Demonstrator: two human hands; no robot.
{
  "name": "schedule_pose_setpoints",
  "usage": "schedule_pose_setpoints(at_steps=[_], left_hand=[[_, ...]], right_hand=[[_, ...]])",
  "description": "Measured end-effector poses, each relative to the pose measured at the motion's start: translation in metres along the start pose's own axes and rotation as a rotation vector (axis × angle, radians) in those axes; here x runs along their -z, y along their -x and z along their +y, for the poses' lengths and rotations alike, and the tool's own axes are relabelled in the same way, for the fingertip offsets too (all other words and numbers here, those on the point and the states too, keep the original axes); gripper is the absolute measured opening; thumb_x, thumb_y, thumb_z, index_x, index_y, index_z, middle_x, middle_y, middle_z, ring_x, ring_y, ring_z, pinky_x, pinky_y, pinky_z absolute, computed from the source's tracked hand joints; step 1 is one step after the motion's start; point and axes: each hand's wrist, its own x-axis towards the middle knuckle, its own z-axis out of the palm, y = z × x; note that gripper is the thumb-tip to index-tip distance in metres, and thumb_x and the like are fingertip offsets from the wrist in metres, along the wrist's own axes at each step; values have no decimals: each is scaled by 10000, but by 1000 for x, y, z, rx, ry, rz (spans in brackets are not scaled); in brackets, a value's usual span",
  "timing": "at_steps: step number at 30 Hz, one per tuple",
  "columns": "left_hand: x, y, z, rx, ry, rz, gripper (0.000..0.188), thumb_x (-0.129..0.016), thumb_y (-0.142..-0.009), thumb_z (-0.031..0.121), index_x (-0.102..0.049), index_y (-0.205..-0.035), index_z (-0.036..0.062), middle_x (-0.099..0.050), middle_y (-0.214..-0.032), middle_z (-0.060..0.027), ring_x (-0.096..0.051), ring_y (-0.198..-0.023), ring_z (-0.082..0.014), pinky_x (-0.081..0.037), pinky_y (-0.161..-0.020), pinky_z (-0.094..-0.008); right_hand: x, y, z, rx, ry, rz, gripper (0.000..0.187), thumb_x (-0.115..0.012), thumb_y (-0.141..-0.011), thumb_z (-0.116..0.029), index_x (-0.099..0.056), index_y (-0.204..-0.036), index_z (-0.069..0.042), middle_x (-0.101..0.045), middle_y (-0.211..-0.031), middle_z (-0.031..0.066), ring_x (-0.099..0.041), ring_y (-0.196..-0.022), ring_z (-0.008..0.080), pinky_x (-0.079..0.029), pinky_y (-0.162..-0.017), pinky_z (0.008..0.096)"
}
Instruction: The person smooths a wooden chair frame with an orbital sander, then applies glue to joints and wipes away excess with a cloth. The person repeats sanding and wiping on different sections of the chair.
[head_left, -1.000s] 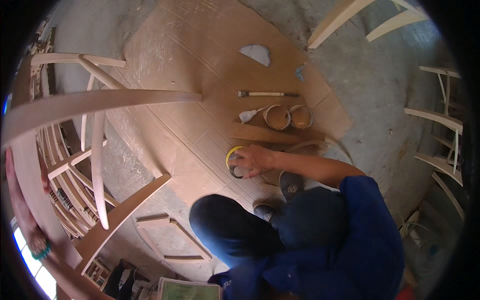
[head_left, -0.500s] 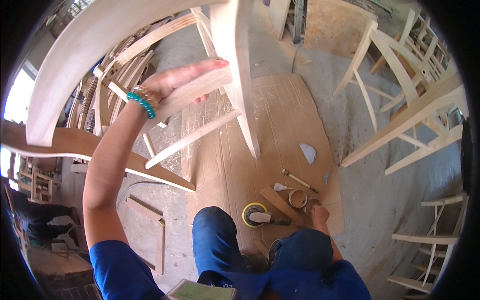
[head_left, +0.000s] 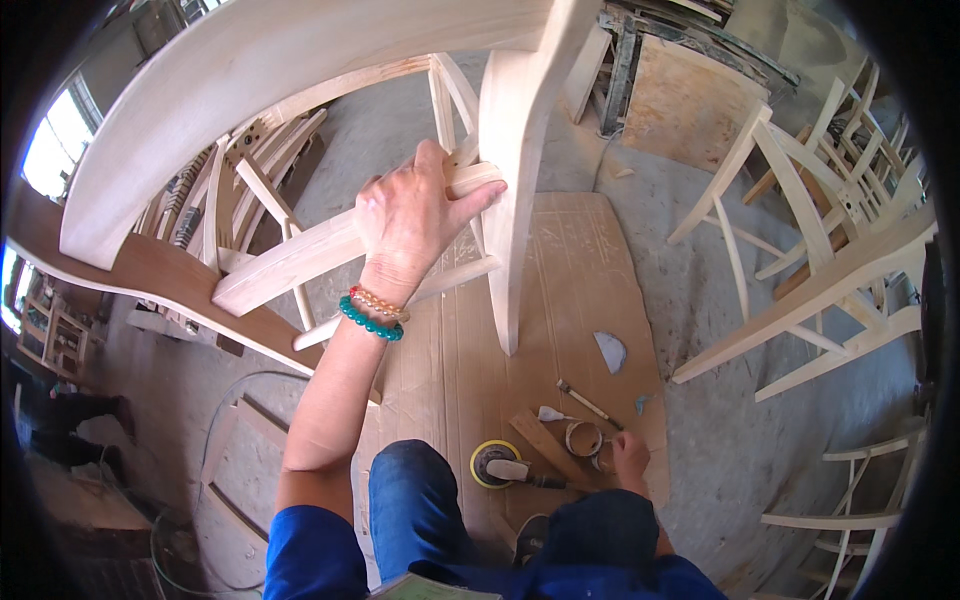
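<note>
Here's the left hand point(head_left: 405, 215) up on the pale wooden chair frame point(head_left: 330, 45), laid right over the rail point(head_left: 290, 265) that runs into the upright leg point(head_left: 507, 240). The fingers are bent down over the rail's far side, closed around the wood, their tips out of my sight; the thumb sticks out toward the leg, its tip up at the joint. Beaded bracelets point(head_left: 372, 315) circle that wrist.

Down low, the right hand point(head_left: 630, 457) is at the two round tins point(head_left: 583, 438), just beside the further-right one. It's small and partly turned away from here, so I can't tell how far those fingers are open or whether they have hold of the rim.

The chair frame stands tilted above the cardboard point(head_left: 590, 270), over to the left and well up from the tins. Around the tins, on that same sheet: a white scraper point(head_left: 551, 413), a thin brush point(head_left: 590, 402), a flat wooden board point(head_left: 543, 442) slanting past, and the round yellow-edged sander point(head_left: 500, 466) near the knee. Further up lies a pale half-disc point(head_left: 610, 352), with a blue scrap point(head_left: 641, 404) lower down to its right.
</note>
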Motion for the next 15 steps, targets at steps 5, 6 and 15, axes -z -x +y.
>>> schedule_pose_setpoints(at_steps=[5,6,15], left_hand=[[1,3,1,35,-34,-31,579,-646,-770,655,-506,-742,94,-601,-519,-68,-629,-465,-230,-497,-458,-333],[2,2,2,60,-11,-48,583,-645,-769,657,-508,-744,91,-608,-529,-74,-634,-478,-237,-498,-463,-337],[12,-6,5,183,82,-162,575,-643,-768,642,-527,-787,79,-650,-612,-111,-672,-589,-271,-516,-551,-383]], right_hand=[[128,-121,-157,545,-257,226,123,-671,-853,-178,-668,-878,-58,-616,-754,125,-590,-676,314,-463,-611,399],[168,-137,-196,720,-268,244,92,-674,-850,-139,-678,-899,-61,-623,-782,104,-601,-696,291,-477,-627,384],[285,-176,-407,1291,258,344,86,-634,-859,-180,-644,-850,-95,-629,-657,109,-646,-611,285,-494,-524,373]])
